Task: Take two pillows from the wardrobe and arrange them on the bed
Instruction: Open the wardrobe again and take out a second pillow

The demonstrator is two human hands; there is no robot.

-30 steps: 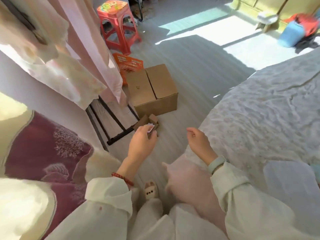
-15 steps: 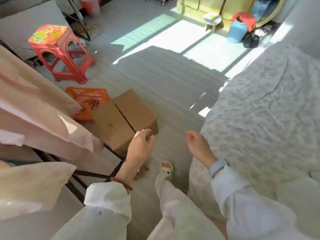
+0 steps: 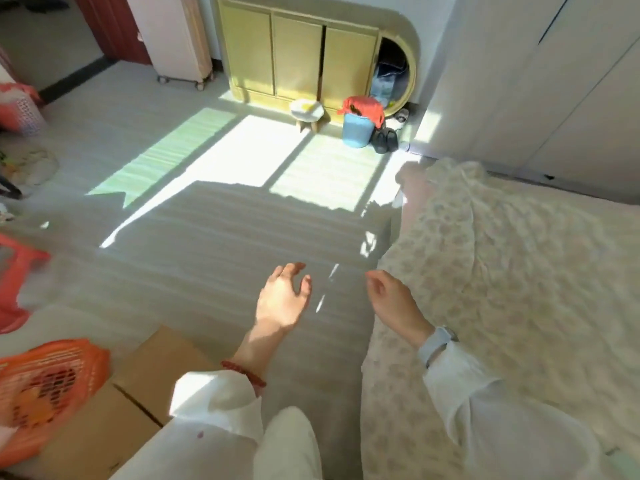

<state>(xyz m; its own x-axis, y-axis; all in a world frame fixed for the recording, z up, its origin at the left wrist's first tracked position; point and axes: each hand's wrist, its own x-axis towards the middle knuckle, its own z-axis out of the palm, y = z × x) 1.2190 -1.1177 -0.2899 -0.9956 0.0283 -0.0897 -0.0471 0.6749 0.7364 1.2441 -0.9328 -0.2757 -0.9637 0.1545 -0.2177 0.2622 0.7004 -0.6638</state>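
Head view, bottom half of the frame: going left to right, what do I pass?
Orange basket → cardboard box → left hand, holding nothing → right hand, holding nothing → bed with its floral cover. No pillows show on the part of the bed in view.

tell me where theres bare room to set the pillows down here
The floral-covered bed on the right is bare across its visible top, beside the right hand. The grey floor is open between the bed and the brown cardboard box. It is crowded lower left, around the box and the orange plastic basket.
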